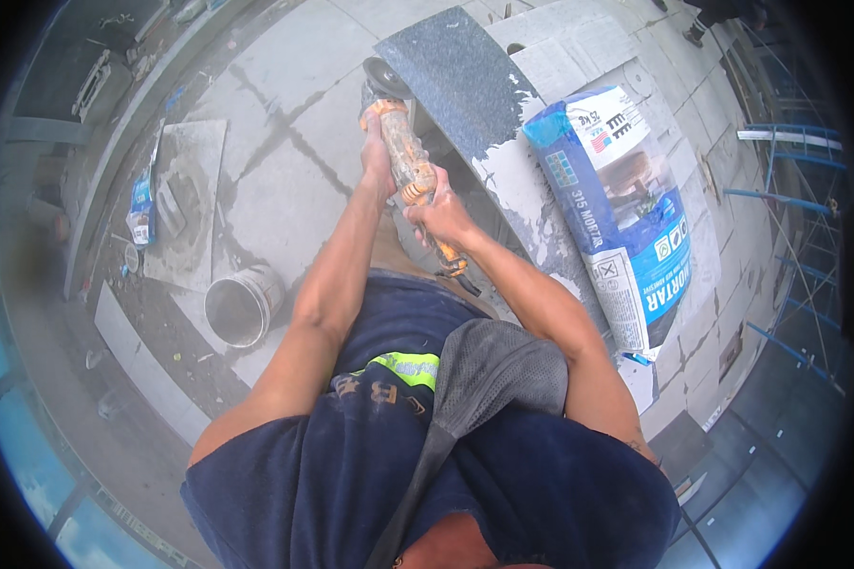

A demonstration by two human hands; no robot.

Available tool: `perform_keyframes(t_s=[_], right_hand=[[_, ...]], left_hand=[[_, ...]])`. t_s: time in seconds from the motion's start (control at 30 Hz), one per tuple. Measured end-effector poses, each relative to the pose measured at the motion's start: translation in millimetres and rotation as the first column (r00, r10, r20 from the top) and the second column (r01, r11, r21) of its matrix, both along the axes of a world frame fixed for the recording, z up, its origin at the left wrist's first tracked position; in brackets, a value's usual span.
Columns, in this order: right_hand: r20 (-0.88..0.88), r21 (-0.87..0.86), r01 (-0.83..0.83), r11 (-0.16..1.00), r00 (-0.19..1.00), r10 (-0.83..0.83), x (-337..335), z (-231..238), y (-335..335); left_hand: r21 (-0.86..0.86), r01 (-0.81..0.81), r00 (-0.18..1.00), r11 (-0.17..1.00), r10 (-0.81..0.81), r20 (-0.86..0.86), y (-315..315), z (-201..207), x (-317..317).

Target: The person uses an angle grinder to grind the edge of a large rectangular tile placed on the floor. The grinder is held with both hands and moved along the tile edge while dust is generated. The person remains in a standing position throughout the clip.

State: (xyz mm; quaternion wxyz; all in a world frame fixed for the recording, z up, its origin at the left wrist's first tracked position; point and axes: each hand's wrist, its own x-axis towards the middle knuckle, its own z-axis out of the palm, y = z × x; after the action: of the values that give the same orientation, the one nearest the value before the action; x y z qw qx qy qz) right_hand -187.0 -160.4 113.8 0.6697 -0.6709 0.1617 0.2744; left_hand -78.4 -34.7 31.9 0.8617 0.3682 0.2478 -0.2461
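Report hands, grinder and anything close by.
Left hand gripping grinder toward its disc end, right hand at its rear. Disc by dark slab, contact unclear. Blue-and-white bag lying right of slab.

the left hand (378, 156) and right hand (444, 214) hide parts of the angle grinder (403, 142); far right of the grinder, another person (719, 11), apparently dark-clothed, is cut off.

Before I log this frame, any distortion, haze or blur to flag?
Head view: black vignette round the rim, and the pale board at lower left looks bowed by the fisheye. Head view, left side: hazy, low contrast. Head view, middle: grinder and blue-and-white bag fairly clear. Head view, lighting: soft, no hard shadow beside the bucket.
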Motion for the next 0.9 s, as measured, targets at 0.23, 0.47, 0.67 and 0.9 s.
perform_keyframes(t_s=[0.23, 0.47, 0.67, 0.9], right_hand=[[-0.009, 0.0, 0.008, 1.0, 1.0, -0.008, -17, 3, -2], [-0.008, -0.016, 0.005, 1.0, 1.0, -0.005, -43, -4, -9], [-0.014, -0.013, 0.003, 1.0, 1.0, -0.004, -59, -1, -13], [-0.017, -0.02, 0.014, 1.0, 1.0, -0.014, -66, 9, -15]], left_hand=[[0.012, 0.015, 1.0, 1.0, -0.015, 0.002, -2, 11, -18], [0.024, 0.02, 1.0, 1.0, -0.019, -0.025, -7, 4, -41], [0.034, 0.004, 1.0, 0.999, -0.004, 0.0, -11, 8, -56], [0.051, -0.006, 1.0, 0.999, 0.006, 0.008, -16, 21, -69]])
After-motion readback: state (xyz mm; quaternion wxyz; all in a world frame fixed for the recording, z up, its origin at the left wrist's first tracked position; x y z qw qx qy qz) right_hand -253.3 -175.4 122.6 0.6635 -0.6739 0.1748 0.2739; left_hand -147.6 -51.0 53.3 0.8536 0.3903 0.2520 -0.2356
